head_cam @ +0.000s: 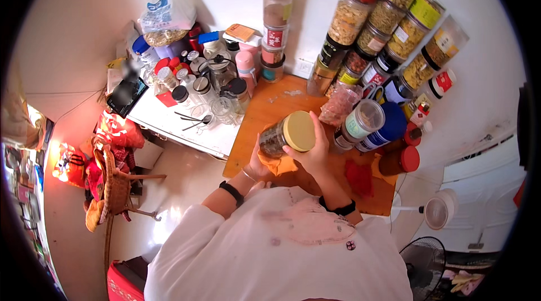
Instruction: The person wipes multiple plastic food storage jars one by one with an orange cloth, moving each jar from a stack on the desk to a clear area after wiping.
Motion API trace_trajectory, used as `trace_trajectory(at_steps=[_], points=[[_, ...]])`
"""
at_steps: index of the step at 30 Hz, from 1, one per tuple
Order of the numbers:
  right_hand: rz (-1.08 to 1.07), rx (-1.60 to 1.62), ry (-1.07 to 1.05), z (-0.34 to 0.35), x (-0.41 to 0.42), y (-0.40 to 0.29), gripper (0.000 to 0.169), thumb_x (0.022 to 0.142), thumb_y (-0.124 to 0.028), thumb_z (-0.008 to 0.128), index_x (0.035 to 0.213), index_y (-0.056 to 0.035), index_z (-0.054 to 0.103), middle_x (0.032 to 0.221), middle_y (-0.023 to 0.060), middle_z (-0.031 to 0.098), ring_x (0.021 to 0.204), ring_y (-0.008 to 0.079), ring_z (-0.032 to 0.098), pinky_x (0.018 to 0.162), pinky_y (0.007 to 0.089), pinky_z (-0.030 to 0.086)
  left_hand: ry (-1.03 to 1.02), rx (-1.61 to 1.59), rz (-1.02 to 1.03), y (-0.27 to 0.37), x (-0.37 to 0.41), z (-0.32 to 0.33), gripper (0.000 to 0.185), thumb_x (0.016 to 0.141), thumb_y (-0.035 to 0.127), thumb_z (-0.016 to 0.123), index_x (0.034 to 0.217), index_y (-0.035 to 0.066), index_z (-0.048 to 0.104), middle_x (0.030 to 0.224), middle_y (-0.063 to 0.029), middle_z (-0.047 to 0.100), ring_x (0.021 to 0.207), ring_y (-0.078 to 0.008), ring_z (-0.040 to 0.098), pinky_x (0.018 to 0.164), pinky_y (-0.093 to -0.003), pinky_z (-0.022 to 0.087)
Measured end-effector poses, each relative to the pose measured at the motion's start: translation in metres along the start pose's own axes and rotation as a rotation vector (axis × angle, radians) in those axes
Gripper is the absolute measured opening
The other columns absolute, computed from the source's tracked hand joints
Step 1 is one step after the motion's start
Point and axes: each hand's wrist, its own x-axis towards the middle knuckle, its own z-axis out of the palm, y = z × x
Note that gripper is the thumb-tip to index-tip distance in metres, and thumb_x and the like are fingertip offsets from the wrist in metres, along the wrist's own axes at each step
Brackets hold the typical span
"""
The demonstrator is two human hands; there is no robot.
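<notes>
A clear jar point(271, 140) with dark contents is held tilted between both hands above the orange wooden table point(249, 140). Its wide gold lid point(301, 131) points up and to the right. My left hand point(257, 162) supports the jar's lower end, with an orange cloth point(280, 166) bunched beneath it. The fingers and thumb of my right hand point(315, 149) grip the lid's right and lower edge. Part of my left hand is hidden behind the jar and cloth. Whether the lid is loose cannot be seen.
Stacked jars of dried foods point(348, 20) line the wall. Close on the right are a clear plastic cup point(367, 116), a pink bag point(341, 102), a red-lidded jar point(399, 160) and a red cloth point(359, 177). Glassware, including a glass kettle point(222, 75), crowds the white table point(177, 125) at left.
</notes>
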Motion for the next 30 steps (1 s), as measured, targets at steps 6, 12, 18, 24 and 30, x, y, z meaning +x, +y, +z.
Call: trace_trajectory(at_steps=[6, 12, 18, 24, 30], points=[[-0.023, -0.089, 0.027, 0.003, -0.002, 0.006, 0.097, 0.062, -0.018, 0.087, 0.142, 0.0016, 0.036, 0.128, 0.0195, 0.053, 0.117, 0.0309, 0.055, 0.099, 0.0395, 0.044, 0.311, 0.154, 0.051, -0.012, -0.005, 0.035, 0.057, 0.102, 0.051, 0.032, 0.137, 0.009, 0.048, 0.136, -0.0093, 0.055, 0.124, -0.0262, 0.052, 0.108, -0.0451, 0.039], [-0.049, -0.213, 0.059, 0.012, -0.002, -0.004, 0.096, 0.062, -0.020, 0.087, 0.141, 0.0005, 0.037, 0.126, 0.0204, 0.052, 0.115, 0.0344, 0.054, 0.098, 0.0418, 0.044, 0.645, 0.550, 0.159, -0.031, 0.007, 0.006, 0.058, 0.102, 0.054, 0.029, 0.134, 0.011, 0.050, 0.127, -0.0057, 0.059, 0.118, -0.0216, 0.055, 0.102, -0.0402, 0.042], [0.039, -0.316, 0.195, 0.016, 0.003, 0.016, 0.094, 0.062, -0.022, 0.088, 0.139, -0.0003, 0.039, 0.122, 0.0191, 0.055, 0.112, 0.0345, 0.056, 0.096, 0.0404, 0.045, 0.369, 1.486, 0.385, -0.078, 0.000, 0.057, 0.062, 0.104, 0.046, 0.025, 0.143, -0.002, 0.031, 0.138, -0.0158, 0.040, 0.132, -0.0245, 0.036, 0.110, -0.0389, 0.028], [0.257, -0.091, 0.185, -0.008, -0.001, 0.031, 0.091, 0.062, -0.023, 0.089, 0.137, -0.0008, 0.042, 0.126, 0.0156, 0.056, 0.114, 0.0289, 0.056, 0.096, 0.0378, 0.045, 0.114, 2.310, 0.440, -0.068, -0.003, 0.045, 0.056, 0.102, 0.038, 0.038, 0.132, -0.009, 0.033, 0.136, -0.0270, 0.035, 0.130, -0.0409, 0.033, 0.113, -0.0405, 0.024], [0.162, -0.113, 0.040, -0.018, -0.011, -0.005, 0.090, 0.062, -0.022, 0.089, 0.136, -0.0003, 0.043, 0.121, 0.0141, 0.059, 0.111, 0.0258, 0.059, 0.095, 0.0362, 0.047, 0.081, 1.699, 0.351, -0.021, 0.032, 0.075, 0.062, 0.103, 0.048, 0.028, 0.134, -0.004, 0.042, 0.128, -0.0186, 0.052, 0.123, -0.0307, 0.048, 0.109, -0.0368, 0.032]])
